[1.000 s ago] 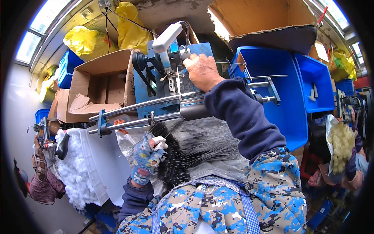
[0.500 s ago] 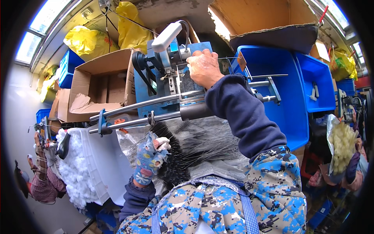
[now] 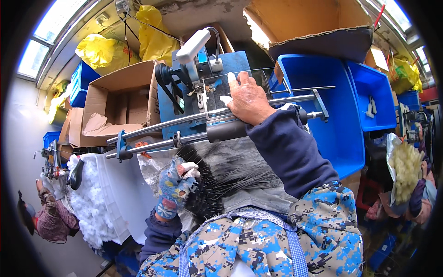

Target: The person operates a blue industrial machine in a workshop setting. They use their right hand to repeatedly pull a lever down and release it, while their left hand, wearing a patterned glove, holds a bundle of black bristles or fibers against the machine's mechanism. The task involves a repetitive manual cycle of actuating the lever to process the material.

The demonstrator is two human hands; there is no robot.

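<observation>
My right hand [image 3: 251, 99] lies over the blue bench machine [image 3: 235, 62], its thumb and forefinger wrapped in white tape. Its fingers are spread above the metal bed, close to a thin wire rod [image 3: 264, 70]. The dark roller [image 3: 227, 131] on the lower steel bar [image 3: 194, 138] is just below that hand. In a patterned glove with taped fingertips, my left hand [image 3: 174, 184] is closed at the edge of a bunch of black bristles [image 3: 205, 191]. Loose long bristles [image 3: 249, 161] fan out to the right across a silvery sheet [image 3: 272, 196] on my lap.
A torn cardboard box [image 3: 120, 104] stands left of the machine, and blue bins [image 3: 318, 92] stand to its right. A white tub [image 3: 131, 198] with fluffy white fibre [image 3: 90, 203] is at my left. Other people work at the far left and far right.
My right hand has slid right and slightly down over the machine bed, and its fingers have spread from a bunched grip. My left hand stays nearly in place at the bristles.
</observation>
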